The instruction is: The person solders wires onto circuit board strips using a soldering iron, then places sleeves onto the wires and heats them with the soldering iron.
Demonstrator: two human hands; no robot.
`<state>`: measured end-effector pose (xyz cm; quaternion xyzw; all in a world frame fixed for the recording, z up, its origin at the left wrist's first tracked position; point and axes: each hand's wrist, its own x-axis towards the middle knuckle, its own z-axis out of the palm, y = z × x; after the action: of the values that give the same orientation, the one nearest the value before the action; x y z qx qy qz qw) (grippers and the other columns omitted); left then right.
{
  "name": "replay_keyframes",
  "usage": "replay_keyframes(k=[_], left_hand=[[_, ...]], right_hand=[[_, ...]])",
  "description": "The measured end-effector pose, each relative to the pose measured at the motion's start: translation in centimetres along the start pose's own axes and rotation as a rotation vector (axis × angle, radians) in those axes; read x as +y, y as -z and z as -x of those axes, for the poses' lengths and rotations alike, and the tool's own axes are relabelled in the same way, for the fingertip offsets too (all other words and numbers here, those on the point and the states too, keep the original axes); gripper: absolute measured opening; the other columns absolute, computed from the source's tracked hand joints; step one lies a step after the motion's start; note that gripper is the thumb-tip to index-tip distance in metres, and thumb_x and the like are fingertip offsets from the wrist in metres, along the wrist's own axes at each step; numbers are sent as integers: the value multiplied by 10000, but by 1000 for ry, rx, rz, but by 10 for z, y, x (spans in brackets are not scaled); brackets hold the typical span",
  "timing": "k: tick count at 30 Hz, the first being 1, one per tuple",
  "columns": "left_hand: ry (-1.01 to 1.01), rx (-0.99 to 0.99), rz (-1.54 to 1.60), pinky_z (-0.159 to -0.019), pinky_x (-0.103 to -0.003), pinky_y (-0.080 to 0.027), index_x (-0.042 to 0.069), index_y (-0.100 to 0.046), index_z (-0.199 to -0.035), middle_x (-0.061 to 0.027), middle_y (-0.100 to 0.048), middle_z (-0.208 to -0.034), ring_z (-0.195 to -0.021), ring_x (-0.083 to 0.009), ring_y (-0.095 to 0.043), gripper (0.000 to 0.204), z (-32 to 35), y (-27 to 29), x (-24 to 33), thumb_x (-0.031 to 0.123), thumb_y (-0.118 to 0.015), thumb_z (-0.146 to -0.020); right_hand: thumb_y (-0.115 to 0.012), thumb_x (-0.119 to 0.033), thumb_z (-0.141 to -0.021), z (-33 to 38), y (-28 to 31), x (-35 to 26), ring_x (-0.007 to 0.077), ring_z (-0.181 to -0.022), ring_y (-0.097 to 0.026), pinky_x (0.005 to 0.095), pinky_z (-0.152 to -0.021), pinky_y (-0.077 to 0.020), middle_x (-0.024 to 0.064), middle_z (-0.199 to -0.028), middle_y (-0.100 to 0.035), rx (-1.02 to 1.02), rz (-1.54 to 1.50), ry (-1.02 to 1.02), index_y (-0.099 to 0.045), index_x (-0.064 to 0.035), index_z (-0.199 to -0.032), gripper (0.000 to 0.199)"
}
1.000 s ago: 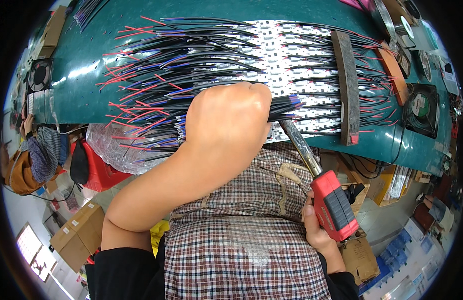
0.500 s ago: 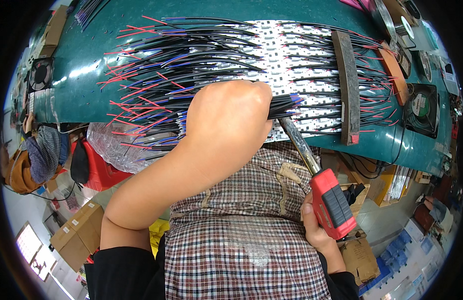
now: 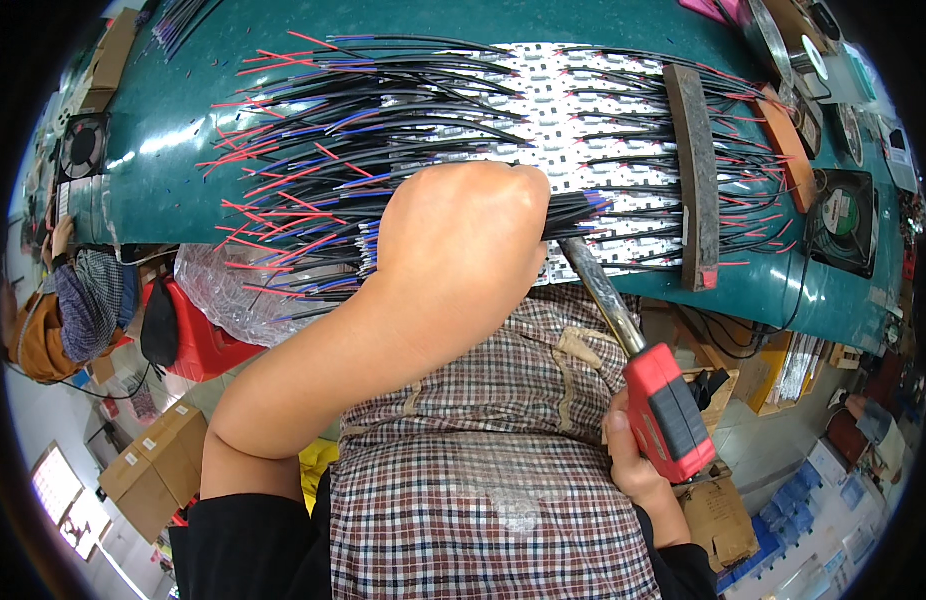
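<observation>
My left hand (image 3: 463,225) is closed round a bundle of black wires (image 3: 573,212), whose bluish ends stick out to the right of the fist. Beneath it lies a white circuit board panel (image 3: 548,120), with rows of black wires along both sides and red and blue tips. My right hand (image 3: 638,460) grips the red and black handle of a soldering gun (image 3: 668,410). The gun's metal barrel points up and left, its end close below the wire ends; the tip itself is hidden near the fist. A dark metal bar (image 3: 695,180) lies across the right-hand wires.
An orange block (image 3: 789,150) and a black fan (image 3: 843,220) are at the right of the green table (image 3: 173,190). Another fan (image 3: 82,150) stands at the left. Solder wire on a spool (image 3: 809,55) sits at the far right. Another person's hand (image 3: 61,235) shows at the left edge.
My left hand and the wire bundle have shifted very slightly right. The soldering gun has moved slightly down and right. The other person's hand at the left edge has shifted.
</observation>
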<state>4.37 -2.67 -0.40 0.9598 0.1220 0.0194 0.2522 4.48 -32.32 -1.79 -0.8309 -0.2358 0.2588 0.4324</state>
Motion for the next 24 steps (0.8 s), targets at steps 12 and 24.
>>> replay_keyframes(k=[12,24], left_hand=[[-30,-15,1,-675,-469,-523,8,-613,-840,-167,-664,-772,-743,-374,-670,227,0,2,-3,142,-781,-769],[-52,383,-7,-632,-389,-493,27,-637,-989,-134,-628,-767,-701,-337,-629,176,0,26,3,120,-736,-878]], right_hand=[[-684,-58,-852,2,8,-4,266,-706,-673,343,-679,-541,124,-827,-676,24,-55,-42,-685,14,-970,138],[-669,-64,-883,12,7,-9,212,-748,-661,344,-728,-538,94,-833,-674,103,-237,-151,-674,7,-993,131]])
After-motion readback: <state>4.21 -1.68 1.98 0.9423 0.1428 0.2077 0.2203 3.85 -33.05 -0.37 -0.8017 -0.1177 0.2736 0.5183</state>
